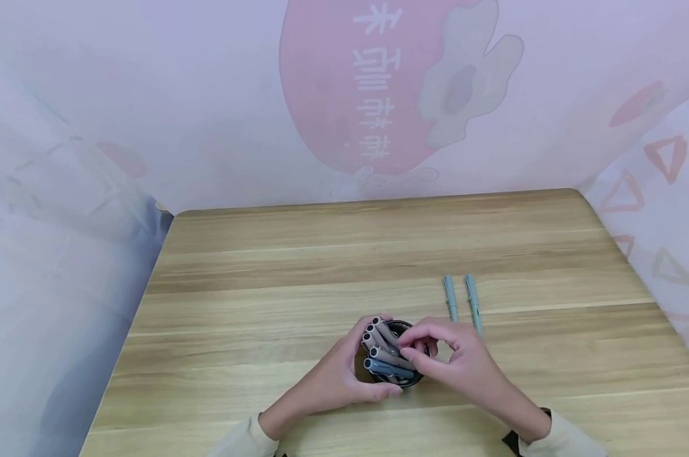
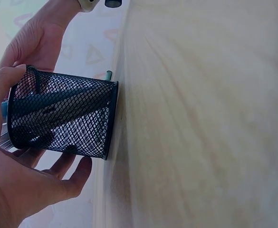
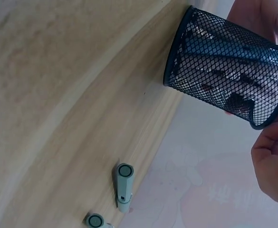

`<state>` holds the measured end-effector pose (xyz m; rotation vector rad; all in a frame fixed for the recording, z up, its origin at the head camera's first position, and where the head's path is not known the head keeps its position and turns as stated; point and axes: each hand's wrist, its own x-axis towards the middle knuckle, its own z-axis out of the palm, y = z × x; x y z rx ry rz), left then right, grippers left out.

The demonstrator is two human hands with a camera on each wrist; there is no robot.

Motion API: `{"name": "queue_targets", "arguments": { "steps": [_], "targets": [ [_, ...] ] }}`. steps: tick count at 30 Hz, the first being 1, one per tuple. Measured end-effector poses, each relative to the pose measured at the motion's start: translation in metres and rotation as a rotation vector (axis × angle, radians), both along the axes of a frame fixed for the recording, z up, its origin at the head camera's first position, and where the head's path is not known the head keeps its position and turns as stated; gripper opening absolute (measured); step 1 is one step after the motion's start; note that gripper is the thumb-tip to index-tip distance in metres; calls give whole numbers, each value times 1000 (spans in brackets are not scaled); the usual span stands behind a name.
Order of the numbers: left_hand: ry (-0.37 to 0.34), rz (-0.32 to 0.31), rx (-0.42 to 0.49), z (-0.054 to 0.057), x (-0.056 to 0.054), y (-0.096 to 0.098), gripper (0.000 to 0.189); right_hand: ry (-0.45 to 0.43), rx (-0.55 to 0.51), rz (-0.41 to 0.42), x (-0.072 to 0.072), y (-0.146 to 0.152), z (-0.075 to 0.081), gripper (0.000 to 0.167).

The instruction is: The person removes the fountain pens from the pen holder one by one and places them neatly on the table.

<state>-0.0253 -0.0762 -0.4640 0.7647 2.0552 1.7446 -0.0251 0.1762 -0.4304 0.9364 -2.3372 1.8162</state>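
Observation:
A black mesh pen holder stands upright on the table, with my left hand gripping it round its side. Several taupe pens and a blue pen lean leftward out of its top. Over the right side of the rim is my right hand, thumb and forefinger brought close together at the pens. Whether those fingertips pinch a pen is hidden. Through the mesh in the right wrist view, the pens' lower parts show dimly.
Two light green pens lie side by side on the wooden table, beyond my right hand. A pale printed curtain hangs behind the table's far edge and along both sides.

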Motion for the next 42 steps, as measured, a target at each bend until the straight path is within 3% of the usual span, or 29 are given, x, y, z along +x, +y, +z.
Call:
{"name": "queue_targets", "arguments": {
  "steps": [18,30,36,42],
  "targets": [
    [-5,-21,0,-1,-2,0,88,145,76,-32,8,-14,-1,34],
    [-19,-8,0,0,0,-1,89,322,110,-67,6,-20,-7,16],
    [20,8,-22,-1,0,-2,87,380,139,-112,3,-25,-11,17],
    [7,5,-27,0,1,-1,87,424,153,-144,-1,-30,-15,16]
  ]
}}
